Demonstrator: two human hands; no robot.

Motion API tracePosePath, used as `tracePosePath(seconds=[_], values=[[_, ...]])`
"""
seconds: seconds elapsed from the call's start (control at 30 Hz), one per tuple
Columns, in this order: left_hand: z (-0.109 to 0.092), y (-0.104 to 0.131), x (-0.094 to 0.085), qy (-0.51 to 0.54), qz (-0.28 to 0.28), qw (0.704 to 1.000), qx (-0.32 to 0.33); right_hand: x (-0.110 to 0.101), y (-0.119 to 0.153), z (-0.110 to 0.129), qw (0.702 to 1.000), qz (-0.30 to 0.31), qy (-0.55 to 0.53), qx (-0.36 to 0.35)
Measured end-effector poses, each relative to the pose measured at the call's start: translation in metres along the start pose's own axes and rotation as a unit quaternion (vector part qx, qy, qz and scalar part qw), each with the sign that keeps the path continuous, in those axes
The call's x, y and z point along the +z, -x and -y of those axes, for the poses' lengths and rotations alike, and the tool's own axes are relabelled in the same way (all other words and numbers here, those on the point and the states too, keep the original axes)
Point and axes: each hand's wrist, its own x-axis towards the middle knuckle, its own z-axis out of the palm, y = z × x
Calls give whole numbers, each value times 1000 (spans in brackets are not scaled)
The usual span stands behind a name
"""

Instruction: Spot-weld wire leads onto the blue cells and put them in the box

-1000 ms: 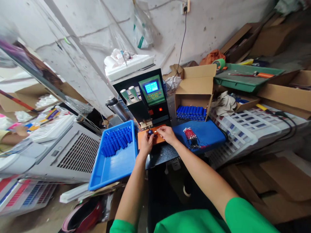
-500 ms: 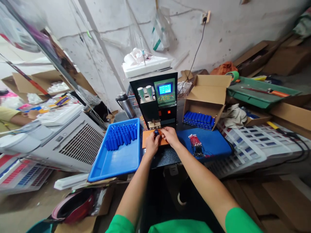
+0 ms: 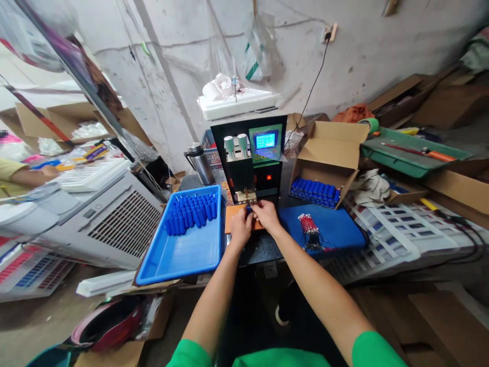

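Note:
My left hand (image 3: pixel 240 227) and my right hand (image 3: pixel 266 214) meet over an orange pad (image 3: pixel 231 223) in front of a black spot welder (image 3: pixel 252 158). Together they pinch a small blue battery cell (image 3: pixel 248 209) just under the welder's tip. The right hand's fingers also touch something thin at the cell, too small to make out. A blue tray (image 3: pixel 182 248) with several blue cells (image 3: pixel 190 213) lies left of my hands. On the right, a bundle of red-tipped wires (image 3: pixel 309 230) rests on a blue mat (image 3: pixel 336 228).
An open cardboard box (image 3: pixel 324 153) with several blue cells stands behind the mat. A steel flask (image 3: pixel 198 163) is left of the welder. An air cooler (image 3: pixel 95 219) sits far left, where another person's arm (image 3: pixel 23 176) shows. White grid trays (image 3: pixel 397 224) lie right.
My hands have slid the cell slightly forward toward the welder's tip. The camera has swung left and pulled back a little, so the whole bench sits further right in view.

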Motion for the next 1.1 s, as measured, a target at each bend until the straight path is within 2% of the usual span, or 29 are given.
tracePosePath(seconds=[0.17, 0.47, 0.8, 1.1], values=[[1, -1, 1, -8, 0, 1000, 6, 2, 0, 2, 1000, -26, 5, -1], [0, 0, 0, 2, -4, 1000, 7, 3, 0, 1, 1000, -27, 7, -6], [-1, 1, 0, 31, 10, 999, 3, 2, -1, -5, 1000, -24, 8, 1], [-8, -2, -3, 66, 17, 997, -25, -4, 4, -3, 1000, 9, -19, 2]])
